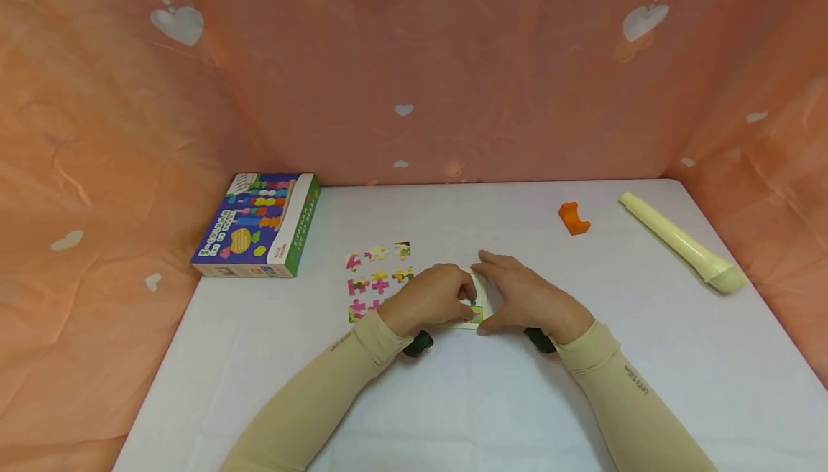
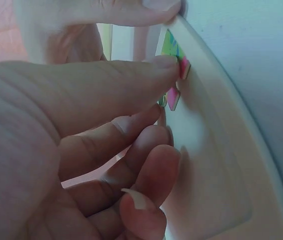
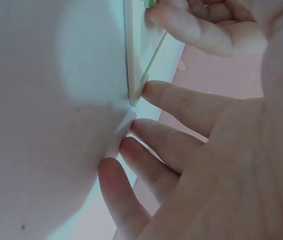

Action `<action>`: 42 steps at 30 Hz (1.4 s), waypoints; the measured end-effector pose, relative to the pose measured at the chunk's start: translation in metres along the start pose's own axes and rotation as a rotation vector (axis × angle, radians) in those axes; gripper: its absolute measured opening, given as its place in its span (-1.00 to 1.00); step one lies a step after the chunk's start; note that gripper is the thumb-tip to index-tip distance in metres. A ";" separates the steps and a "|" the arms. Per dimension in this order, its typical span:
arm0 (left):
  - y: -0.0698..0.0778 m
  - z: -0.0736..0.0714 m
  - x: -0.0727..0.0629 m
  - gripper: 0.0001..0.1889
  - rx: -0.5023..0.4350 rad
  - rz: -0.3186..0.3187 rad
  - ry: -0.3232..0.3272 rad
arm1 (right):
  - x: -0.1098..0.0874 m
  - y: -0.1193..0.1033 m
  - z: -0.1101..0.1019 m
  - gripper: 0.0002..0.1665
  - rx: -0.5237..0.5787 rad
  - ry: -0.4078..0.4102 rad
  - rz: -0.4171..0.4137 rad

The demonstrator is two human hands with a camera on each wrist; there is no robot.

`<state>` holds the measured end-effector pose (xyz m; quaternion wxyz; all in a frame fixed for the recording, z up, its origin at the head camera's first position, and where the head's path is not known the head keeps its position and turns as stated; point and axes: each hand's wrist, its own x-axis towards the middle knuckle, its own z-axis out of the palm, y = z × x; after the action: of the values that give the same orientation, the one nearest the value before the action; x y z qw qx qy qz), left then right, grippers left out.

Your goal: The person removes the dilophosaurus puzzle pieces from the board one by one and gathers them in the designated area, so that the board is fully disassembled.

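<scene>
In the head view my left hand (image 1: 435,296) works over a shallow pale puzzle tray (image 2: 246,200). Its thumb and forefinger pinch a green-and-pink jigsaw piece (image 2: 173,99) at the tray's bed, and the remaining fingers curl beside it. Opposite, my right hand (image 1: 527,292) has its fingers spread, with the forefinger (image 3: 174,102) touching the tray's corner and the thumb at the near edge. Much of the tray is hidden by the left hand. Loose jigsaw pieces (image 1: 379,276) lie in rows left of it, some covered by that hand.
At the back left stands a purple and green game box (image 1: 252,224). An orange notched block (image 1: 573,219) lies beyond the right hand, and a pale yellow tube (image 1: 679,238) slants along the right side. Orange cloth (image 1: 453,84) with white hearts hangs behind the white table (image 1: 491,414).
</scene>
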<state>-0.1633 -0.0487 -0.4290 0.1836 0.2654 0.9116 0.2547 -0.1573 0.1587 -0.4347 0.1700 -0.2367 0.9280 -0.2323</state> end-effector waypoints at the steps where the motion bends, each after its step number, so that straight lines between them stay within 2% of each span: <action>1: 0.000 0.000 0.000 -0.82 -0.003 0.000 -0.001 | 0.000 0.000 0.000 0.23 0.001 0.001 0.004; 13: 0.002 0.002 0.000 -0.83 0.010 0.021 -0.009 | -0.002 0.001 0.000 0.21 0.005 0.000 0.021; 20: 0.001 0.002 0.000 -0.94 -0.046 0.015 0.022 | -0.001 0.001 -0.001 0.21 -0.002 0.006 0.004; 28: 0.001 0.002 0.000 -0.85 -0.045 0.035 0.055 | -0.001 0.001 -0.001 0.21 -0.005 0.005 0.008; 42: 0.001 0.003 0.000 -0.81 -0.051 0.009 0.071 | 0.001 0.001 0.000 0.23 -0.002 0.002 0.012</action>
<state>-0.1618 -0.0466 -0.4315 0.1566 0.2557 0.9095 0.2879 -0.1586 0.1590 -0.4354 0.1702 -0.2310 0.9297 -0.2308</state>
